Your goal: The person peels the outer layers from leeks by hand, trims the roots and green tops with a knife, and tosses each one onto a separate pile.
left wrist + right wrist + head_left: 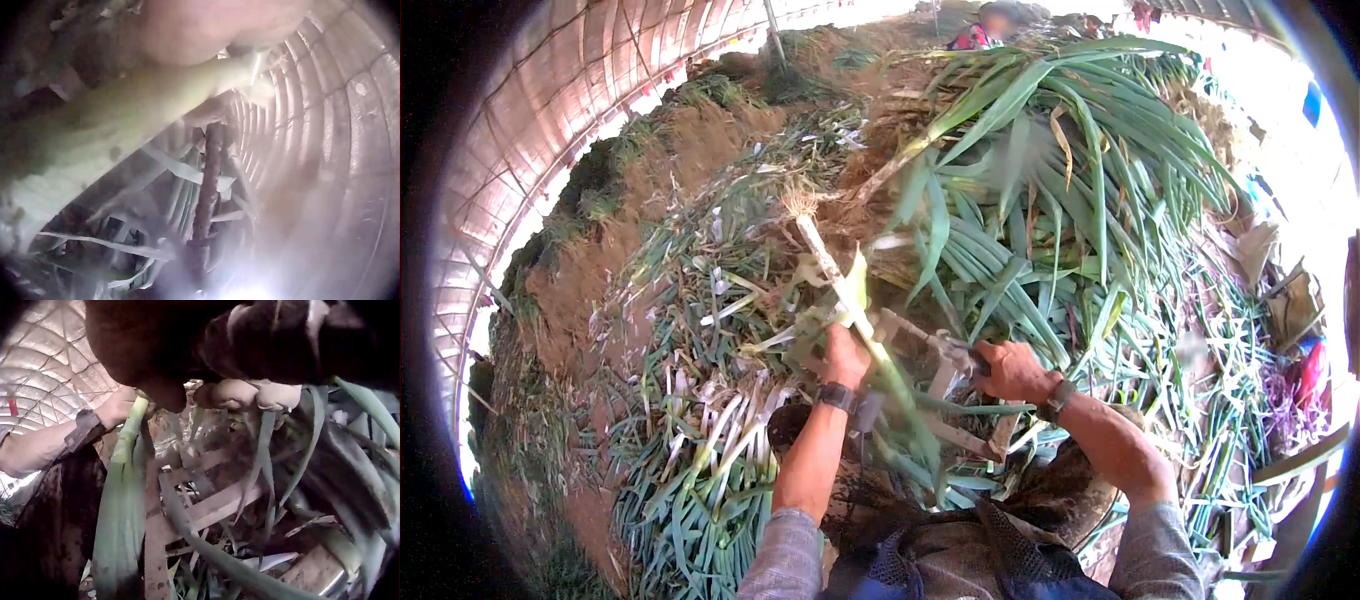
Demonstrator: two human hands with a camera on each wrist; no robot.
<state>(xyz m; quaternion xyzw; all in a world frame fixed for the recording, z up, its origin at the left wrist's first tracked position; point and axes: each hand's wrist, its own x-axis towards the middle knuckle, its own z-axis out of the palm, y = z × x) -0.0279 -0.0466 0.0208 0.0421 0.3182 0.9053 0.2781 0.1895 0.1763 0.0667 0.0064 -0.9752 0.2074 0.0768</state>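
Note:
A long leek (878, 355) slants across the head view, its roots up and its green leaves down towards the lap. My left hand (847, 357) grips its pale shaft, and a strip of skin stands out above the hand. In the left wrist view that leek (125, 119) runs close under the fingers (219, 28). To its right, my right hand (1012, 372) curls round a dark grey, handle-like object (977, 362), blurred, whose kind I cannot tell. The right wrist view shows the curled fingers (278, 395) with thin leaf strips (265, 444) hanging below them.
A wooden frame (960, 437) stands between the knees. A high heap of leeks (1020, 240) rises at the front right. Pale-stemmed leeks (710, 470) lie at the lower left. Beyond are bare soil (690, 150), a person (975, 38) and a curved tunnel wall (550, 110).

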